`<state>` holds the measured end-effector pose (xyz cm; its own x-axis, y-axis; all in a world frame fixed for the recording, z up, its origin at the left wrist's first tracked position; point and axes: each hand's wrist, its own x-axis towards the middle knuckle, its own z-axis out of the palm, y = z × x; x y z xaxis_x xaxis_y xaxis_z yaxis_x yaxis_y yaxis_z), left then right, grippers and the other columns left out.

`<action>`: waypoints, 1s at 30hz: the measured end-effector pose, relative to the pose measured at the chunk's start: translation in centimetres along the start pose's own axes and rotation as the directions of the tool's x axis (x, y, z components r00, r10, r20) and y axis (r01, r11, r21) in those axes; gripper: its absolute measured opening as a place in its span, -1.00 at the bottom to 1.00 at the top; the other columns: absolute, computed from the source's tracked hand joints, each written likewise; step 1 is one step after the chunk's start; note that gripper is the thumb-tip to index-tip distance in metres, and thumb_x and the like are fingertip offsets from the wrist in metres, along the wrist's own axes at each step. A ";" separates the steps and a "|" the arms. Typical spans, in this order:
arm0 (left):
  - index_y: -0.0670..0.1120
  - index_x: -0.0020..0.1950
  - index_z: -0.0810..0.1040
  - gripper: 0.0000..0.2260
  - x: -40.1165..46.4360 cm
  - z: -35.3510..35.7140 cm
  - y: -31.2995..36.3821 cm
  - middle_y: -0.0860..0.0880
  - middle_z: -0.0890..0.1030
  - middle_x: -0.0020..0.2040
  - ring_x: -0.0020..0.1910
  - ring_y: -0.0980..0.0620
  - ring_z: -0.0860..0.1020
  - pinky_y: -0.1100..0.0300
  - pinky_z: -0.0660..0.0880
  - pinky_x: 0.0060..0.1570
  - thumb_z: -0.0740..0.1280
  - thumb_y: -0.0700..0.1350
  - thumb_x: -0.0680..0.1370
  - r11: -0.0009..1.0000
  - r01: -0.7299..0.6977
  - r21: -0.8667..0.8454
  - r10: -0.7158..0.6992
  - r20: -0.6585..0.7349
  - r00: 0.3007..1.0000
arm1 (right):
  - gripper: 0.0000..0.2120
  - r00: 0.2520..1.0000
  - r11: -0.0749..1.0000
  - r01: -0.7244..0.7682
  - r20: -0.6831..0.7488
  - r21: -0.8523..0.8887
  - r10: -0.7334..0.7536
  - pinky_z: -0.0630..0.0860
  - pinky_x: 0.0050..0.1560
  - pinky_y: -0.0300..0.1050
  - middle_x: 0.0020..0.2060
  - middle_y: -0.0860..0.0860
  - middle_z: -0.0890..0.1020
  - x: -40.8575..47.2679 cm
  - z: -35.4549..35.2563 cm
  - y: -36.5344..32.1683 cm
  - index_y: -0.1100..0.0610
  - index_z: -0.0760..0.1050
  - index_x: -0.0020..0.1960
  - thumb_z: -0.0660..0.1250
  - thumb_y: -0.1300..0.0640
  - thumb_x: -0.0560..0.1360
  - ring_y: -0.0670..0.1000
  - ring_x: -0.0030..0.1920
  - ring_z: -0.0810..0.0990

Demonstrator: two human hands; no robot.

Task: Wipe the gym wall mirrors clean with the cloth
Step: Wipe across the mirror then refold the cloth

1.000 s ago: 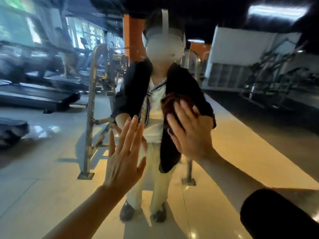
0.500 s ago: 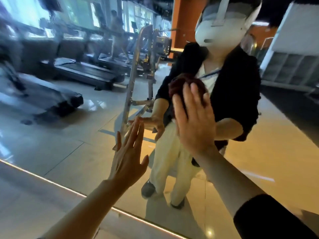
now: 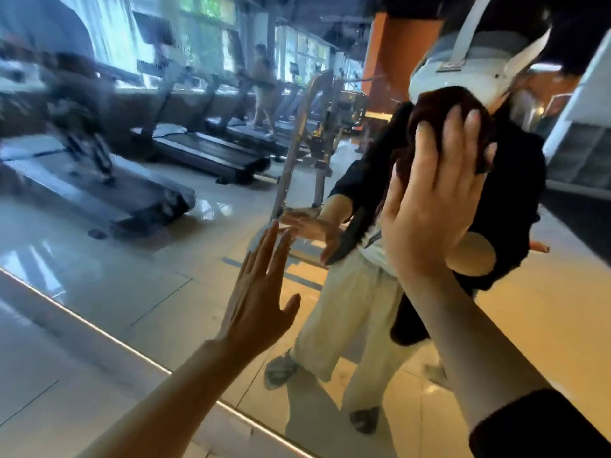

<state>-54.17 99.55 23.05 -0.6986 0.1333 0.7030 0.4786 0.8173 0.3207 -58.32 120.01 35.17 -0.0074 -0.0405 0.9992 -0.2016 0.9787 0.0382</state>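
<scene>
Item one: our right hand [image 3: 433,206], upper right of the frame, fingers straight and close together, pressing a dark reddish-brown bunched cloth [image 3: 439,104] flat against the large wall mirror [image 3: 139,279]. The cloth shows above and beside our fingertips, over the reflected white headset.

Item two: our left hand [image 3: 261,299], centre of the frame, fingers straight and slightly spread, thumb out, holding nothing; whether it touches the glass we cannot tell.

Item three: reflected black treadmills [image 3: 205,150], upper left, blurred.

Item four: the mirror's bright lower edge [image 3: 109,338], running diagonally across the lower left.
</scene>
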 end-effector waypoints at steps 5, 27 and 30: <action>-0.12 0.62 0.08 -0.23 4.4 -0.4 -2.7 -0.13 0.06 0.62 0.61 -0.09 0.03 -0.25 0.19 0.50 0.42 -0.07 0.52 0.990 -0.110 -0.086 0.099 -0.124 0.987 | -0.58 0.723 0.787 0.616 0.376 0.028 -0.579 -0.01 0.57 0.11 0.40 0.27 0.48 -10.2 1.5 -2.2 0.22 0.33 0.45 0.22 0.14 0.63 0.25 0.49 0.26; -0.21 0.63 -0.07 -0.45 22.3 -9.4 -10.1 -0.17 -0.05 0.63 0.62 -0.10 -0.06 -0.19 -0.17 0.55 -0.08 0.05 0.72 0.701 -0.617 0.359 0.712 -0.299 0.635 | -0.59 0.973 0.967 -0.035 0.213 -0.253 0.091 0.27 0.51 0.14 0.52 0.20 0.25 -5.8 4.9 -11.8 0.14 0.25 0.45 0.06 -0.07 0.71 0.22 0.57 0.17; -0.20 0.63 -0.14 -0.44 22.2 -9.6 -9.9 -0.19 -0.10 0.63 0.62 -0.10 -0.11 -0.16 -0.24 0.55 -0.15 0.07 0.71 0.693 -0.607 0.389 0.717 -0.285 0.636 | -0.51 0.910 0.891 -0.407 -0.173 -0.201 0.376 0.22 0.53 0.22 0.51 0.27 0.29 5.5 6.3 -11.6 0.22 0.27 0.49 0.11 -0.03 0.66 0.25 0.55 0.21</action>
<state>-69.35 89.00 41.59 0.0503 0.5112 0.8580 0.5485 0.7038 -0.4514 -62.16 107.19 40.12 0.0872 0.3664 0.9263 0.0204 0.9290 -0.3694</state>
